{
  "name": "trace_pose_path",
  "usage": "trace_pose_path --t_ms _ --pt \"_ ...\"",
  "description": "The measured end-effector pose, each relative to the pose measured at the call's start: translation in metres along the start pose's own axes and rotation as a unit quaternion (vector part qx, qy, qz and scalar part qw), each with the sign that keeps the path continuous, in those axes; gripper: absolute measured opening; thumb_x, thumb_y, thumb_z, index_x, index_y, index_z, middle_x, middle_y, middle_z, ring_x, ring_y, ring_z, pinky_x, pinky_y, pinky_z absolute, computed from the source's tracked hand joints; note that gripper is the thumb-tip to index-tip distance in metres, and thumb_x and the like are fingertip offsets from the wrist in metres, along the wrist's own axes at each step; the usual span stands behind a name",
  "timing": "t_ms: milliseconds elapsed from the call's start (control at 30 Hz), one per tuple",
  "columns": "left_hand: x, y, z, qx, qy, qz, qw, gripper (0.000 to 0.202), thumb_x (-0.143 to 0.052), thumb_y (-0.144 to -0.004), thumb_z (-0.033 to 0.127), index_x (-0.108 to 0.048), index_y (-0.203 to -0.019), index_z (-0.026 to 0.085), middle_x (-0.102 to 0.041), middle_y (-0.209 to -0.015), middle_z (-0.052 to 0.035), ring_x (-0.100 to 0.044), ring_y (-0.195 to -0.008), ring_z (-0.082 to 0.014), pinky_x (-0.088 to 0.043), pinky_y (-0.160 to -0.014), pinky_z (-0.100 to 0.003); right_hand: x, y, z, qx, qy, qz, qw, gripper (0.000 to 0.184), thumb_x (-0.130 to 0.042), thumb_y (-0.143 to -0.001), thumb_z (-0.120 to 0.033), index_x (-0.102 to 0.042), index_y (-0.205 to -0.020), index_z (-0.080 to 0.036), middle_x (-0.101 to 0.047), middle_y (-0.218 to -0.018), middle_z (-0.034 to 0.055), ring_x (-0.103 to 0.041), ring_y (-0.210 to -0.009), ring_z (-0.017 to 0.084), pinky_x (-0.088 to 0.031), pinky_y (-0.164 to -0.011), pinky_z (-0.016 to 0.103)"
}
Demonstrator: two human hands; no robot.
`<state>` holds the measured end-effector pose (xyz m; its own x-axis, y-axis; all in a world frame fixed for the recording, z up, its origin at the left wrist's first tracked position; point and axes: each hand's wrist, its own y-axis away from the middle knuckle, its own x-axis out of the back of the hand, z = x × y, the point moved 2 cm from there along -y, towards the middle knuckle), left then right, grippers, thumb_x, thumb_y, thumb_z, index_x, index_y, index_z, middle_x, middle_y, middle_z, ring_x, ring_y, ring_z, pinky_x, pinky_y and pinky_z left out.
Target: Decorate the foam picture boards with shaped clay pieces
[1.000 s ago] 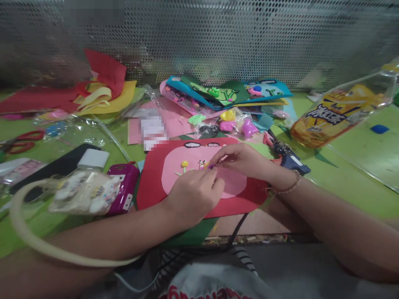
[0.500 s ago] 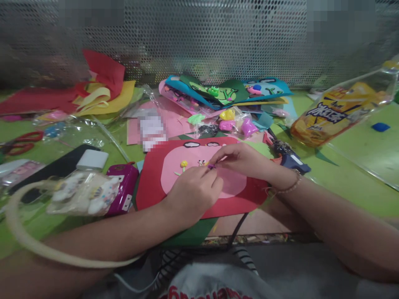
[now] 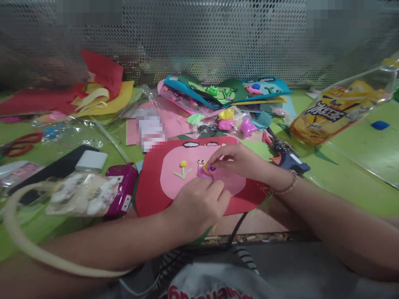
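Observation:
A pink oval lies on a red sheet before me and bears small clay shapes. On the oval is a snail-like clay figure with a yellow part, purple strips and small eyes. My right hand pinches at the figure's right side, where a purple clay strip shows at the fingertips. Just below, my left hand is closed, its knuckles up and fingertips hidden; a purple strand runs toward it. Left of the figure sits a yellow clay flower with a green stem.
Several bags of coloured clay lie behind the red sheet, below stacked craft pictures. A drink bottle leans at the right. On the left are a purple device, a dark phone-like slab and red-handled scissors.
My left hand has moved slightly down and right, uncovering the flower's stem and more of the purple and yellow figure. My right hand stays nearly in place, fingers still pinched.

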<state>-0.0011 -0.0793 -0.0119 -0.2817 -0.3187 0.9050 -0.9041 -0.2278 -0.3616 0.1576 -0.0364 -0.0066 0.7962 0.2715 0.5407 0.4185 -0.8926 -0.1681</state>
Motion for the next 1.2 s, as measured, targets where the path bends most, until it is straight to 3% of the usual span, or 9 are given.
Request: trace_pose_path --t_ms 133,467,667,1000,1200 --pt "-0.005 0.001 -0.001 -0.002 0.023 -0.042 0.999 0.018 -0.039 -0.083 0.007 -0.055 -0.077 0.013 -0.057 -0.075 -0.0096 -0.056 -0.069 -0.0235 -0.047 -0.059 -0.035 -0.001 0.0 -0.002 0.004 0.004 -0.001 1.0 0.013 -0.056 -0.081 -0.019 -0.068 -0.083 -0.017 -0.07 -0.084 0.0041 -0.063 -0.079 0.015 -0.049 -0.07 0.028" --pt "-0.006 -0.002 -0.006 0.028 0.026 -0.062 0.997 0.018 -0.041 -0.082 0.004 -0.058 -0.08 0.011 -0.062 -0.086 -0.0146 -0.059 -0.084 -0.0278 -0.051 -0.069 -0.039 -0.003 -0.002 0.003 0.02 0.001 0.009 1.0 0.014 -0.056 -0.081 -0.014 -0.068 -0.086 -0.015 -0.07 -0.086 0.0057 -0.064 -0.082 0.016 -0.051 -0.073 0.029" --pt "-0.006 -0.002 -0.007 0.042 0.014 -0.075 0.996 0.019 -0.04 -0.083 0.004 -0.057 -0.08 0.011 -0.061 -0.084 -0.0131 -0.059 -0.08 -0.0268 -0.051 -0.069 -0.04 -0.004 -0.001 0.004 0.025 -0.001 0.003 1.0 0.014 -0.055 -0.08 -0.012 -0.068 -0.085 -0.015 -0.07 -0.085 0.0053 -0.064 -0.08 0.015 -0.052 -0.074 0.03" --pt "-0.003 -0.003 -0.009 0.048 -0.003 -0.07 0.996 0.018 -0.042 -0.082 0.003 -0.058 -0.08 0.011 -0.062 -0.086 -0.0142 -0.059 -0.082 -0.0283 -0.05 -0.064 -0.039 -0.003 -0.002 0.01 0.046 0.022 0.034 0.998 0.012 -0.056 -0.08 -0.014 -0.068 -0.084 -0.017 -0.068 -0.082 0.0042 -0.062 -0.075 0.014 -0.05 -0.065 0.026" --pt "0.0 -0.003 -0.006 0.03 -0.018 -0.048 0.998 0.019 -0.041 -0.082 0.005 -0.057 -0.076 0.012 -0.061 -0.078 -0.0122 -0.058 -0.074 -0.0264 -0.049 -0.059 -0.038 -0.002 -0.002 0.008 0.037 0.028 0.048 0.998 0.011 -0.057 -0.082 -0.018 -0.068 -0.08 -0.019 -0.069 -0.082 0.0037 -0.063 -0.08 0.016 -0.051 -0.072 0.03"
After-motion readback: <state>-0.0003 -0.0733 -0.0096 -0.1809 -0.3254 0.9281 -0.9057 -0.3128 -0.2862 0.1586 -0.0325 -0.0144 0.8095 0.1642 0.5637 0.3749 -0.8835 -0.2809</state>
